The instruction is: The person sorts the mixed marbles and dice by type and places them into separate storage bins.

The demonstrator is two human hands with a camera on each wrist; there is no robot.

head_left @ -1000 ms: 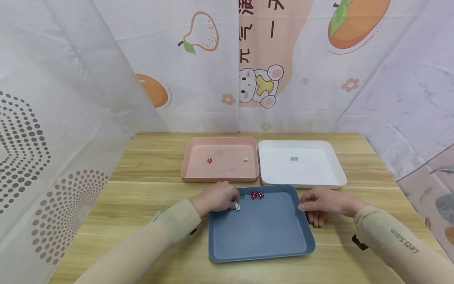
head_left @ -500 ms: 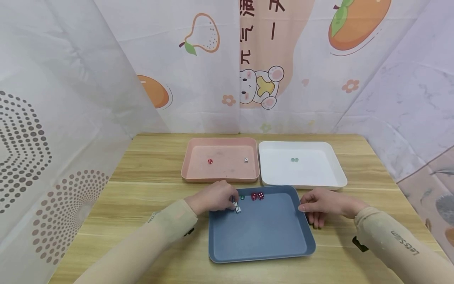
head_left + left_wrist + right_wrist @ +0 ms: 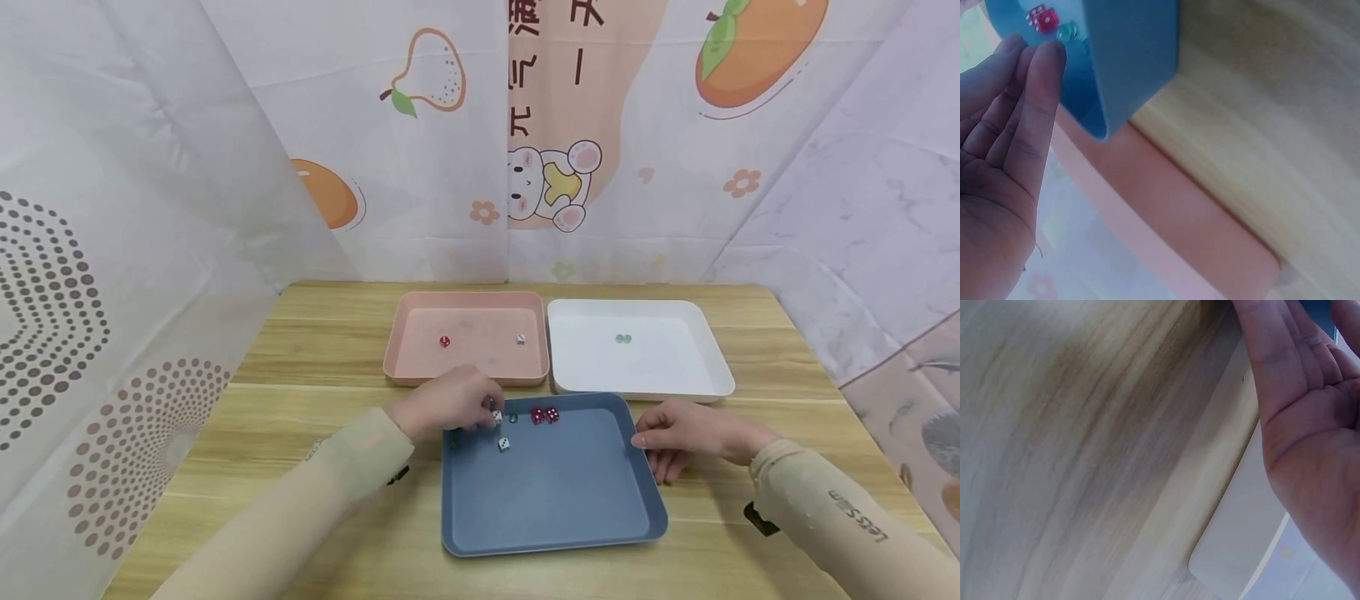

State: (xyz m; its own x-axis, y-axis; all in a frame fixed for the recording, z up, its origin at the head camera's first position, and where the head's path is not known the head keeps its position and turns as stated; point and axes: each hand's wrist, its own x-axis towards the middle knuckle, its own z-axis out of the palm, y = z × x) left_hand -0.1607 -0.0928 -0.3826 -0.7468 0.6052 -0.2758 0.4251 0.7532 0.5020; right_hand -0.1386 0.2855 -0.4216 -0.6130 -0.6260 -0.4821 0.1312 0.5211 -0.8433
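Observation:
Between the thumb and fingers of my left hand [image 3: 457, 398] a white die [image 3: 497, 417] is pinched, raised over the back left corner of the blue tray [image 3: 555, 492]. The left wrist view shows the fingertips [image 3: 1054, 56] together, hiding that die. Another white die [image 3: 504, 444] lies in the tray below. Two red dice [image 3: 545, 415] and a green piece [image 3: 513, 417] sit along its back wall, and a second green piece [image 3: 453, 442] is by its left wall. My right hand [image 3: 690, 431] holds the tray's right rim, thumb on top and fingers outside.
Behind the blue tray stand a pink tray [image 3: 465, 379] and a white tray [image 3: 645, 389], side by side. The pink one contains a red die [image 3: 445, 342] and a white die [image 3: 521, 339]. Two pale green pieces [image 3: 623, 339] lie in the white tray. A printed curtain [image 3: 450, 242] hangs behind the table.
My left hand has lifted a white die away from the other white die, moving slightly up and back. A green piece by the left wall is now uncovered. The right hand stays at the rim.

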